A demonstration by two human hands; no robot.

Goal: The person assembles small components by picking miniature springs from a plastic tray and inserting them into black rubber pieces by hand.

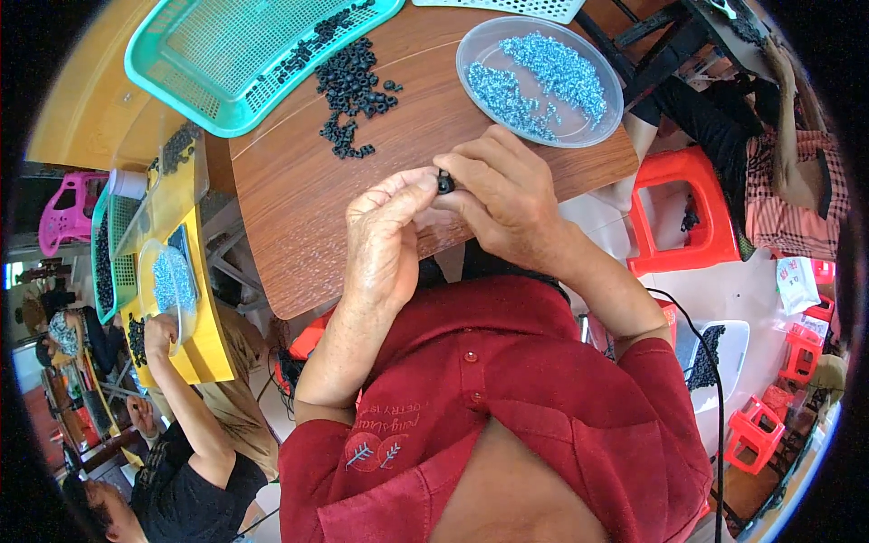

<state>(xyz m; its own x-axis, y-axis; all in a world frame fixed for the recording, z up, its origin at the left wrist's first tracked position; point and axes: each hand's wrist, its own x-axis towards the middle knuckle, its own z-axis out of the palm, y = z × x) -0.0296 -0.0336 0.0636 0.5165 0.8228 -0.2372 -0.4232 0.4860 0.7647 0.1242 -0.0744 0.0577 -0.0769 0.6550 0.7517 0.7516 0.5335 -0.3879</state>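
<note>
1. Over the near edge of the brown table (299, 226), both hands meet: the left hand (385, 240) and right hand (507, 195) are together, fingertips pinched on one small black ring (444, 183).
2. Beyond the ring, a loose pile of black rings (353, 90) lies on the table, spilling from a teal mesh basket (226, 54) farther left.
3. Right of that pile, a clear round tray (543, 81) holds pale blue screws (552, 72).
4. Far left of the table, another person's hand (161, 337) rests at a yellow table (210, 344) carrying a similar clear tray of screws (172, 281) and a teal basket (113, 244).
</note>
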